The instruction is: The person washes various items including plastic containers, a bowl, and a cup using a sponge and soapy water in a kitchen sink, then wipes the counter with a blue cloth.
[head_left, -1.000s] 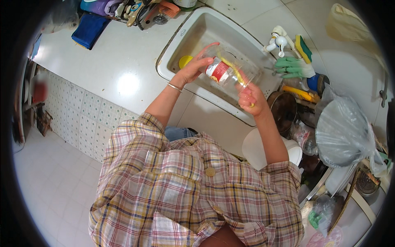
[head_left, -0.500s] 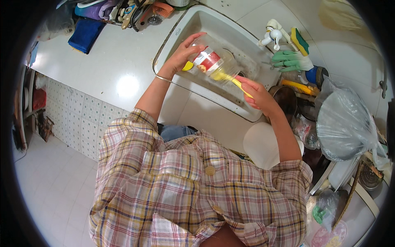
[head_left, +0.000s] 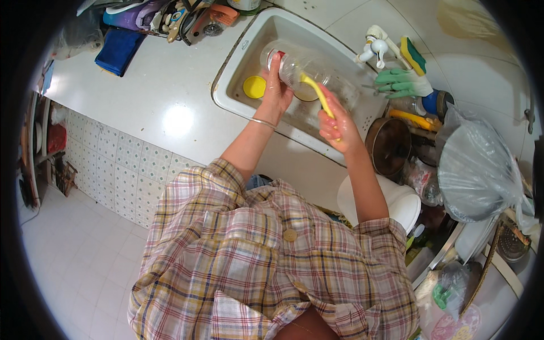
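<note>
Over the left part of the sink (head_left: 230, 67), my left hand (head_left: 275, 95) is closed around a clear plastic jar (head_left: 290, 69) with a red and white label. The jar lies tilted on its side, and its label is mostly hidden behind my fingers. My right hand (head_left: 341, 126) grips the handle of a yellow brush (head_left: 322, 101). The brush head meets the jar's right part; whether it is inside or against the outer wall I cannot tell. A round yellow lid (head_left: 254, 86) lies in the sink, left of my left hand. Both hands look wet.
A white tap (head_left: 377, 46) stands at the sink's far right, beside a sponge (head_left: 413, 56) and green-white gloves (head_left: 403, 83). A brown lidded pot (head_left: 388, 146) and a bagged round item (head_left: 476, 164) crowd the right. A blue cloth (head_left: 119, 52) lies on the left counter.
My left hand has moved right and turned the jar, covering most of its label. My right hand and the brush have shifted slightly left. The yellow lid now shows fully.
</note>
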The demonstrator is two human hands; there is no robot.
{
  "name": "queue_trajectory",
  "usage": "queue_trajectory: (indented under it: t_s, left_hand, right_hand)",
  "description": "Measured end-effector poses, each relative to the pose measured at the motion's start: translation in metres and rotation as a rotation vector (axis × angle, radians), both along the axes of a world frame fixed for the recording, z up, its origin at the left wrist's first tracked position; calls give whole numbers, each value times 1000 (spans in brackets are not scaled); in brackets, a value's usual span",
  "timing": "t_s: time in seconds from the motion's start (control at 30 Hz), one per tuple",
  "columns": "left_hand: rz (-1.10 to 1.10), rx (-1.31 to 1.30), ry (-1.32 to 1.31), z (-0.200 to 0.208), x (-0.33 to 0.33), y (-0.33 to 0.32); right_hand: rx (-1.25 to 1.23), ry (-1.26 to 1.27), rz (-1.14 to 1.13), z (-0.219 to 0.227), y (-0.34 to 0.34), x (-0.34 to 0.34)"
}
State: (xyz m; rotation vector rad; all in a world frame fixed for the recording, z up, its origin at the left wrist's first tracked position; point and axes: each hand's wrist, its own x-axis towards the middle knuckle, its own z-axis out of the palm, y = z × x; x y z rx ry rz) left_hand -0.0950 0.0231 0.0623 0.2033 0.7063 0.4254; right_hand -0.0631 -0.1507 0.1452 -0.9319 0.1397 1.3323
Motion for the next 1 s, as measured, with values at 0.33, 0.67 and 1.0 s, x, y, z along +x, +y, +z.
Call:
queue_trajectory:
  t_s: [0.33, 0.67, 1.0]
  left_hand:
    - [-104, 118, -78, 8, 5, -5]
    - [-123, -1, -409, -3, 9, -4]
    - [-289, 354, -48, 7, 3, 20]
  right_hand:
    - [-478, -1075, 186, 4, 12, -9]
    - [374, 574, -277, -20, 13, -40]
    - [-476, -1425, 306, 2, 6, -7]
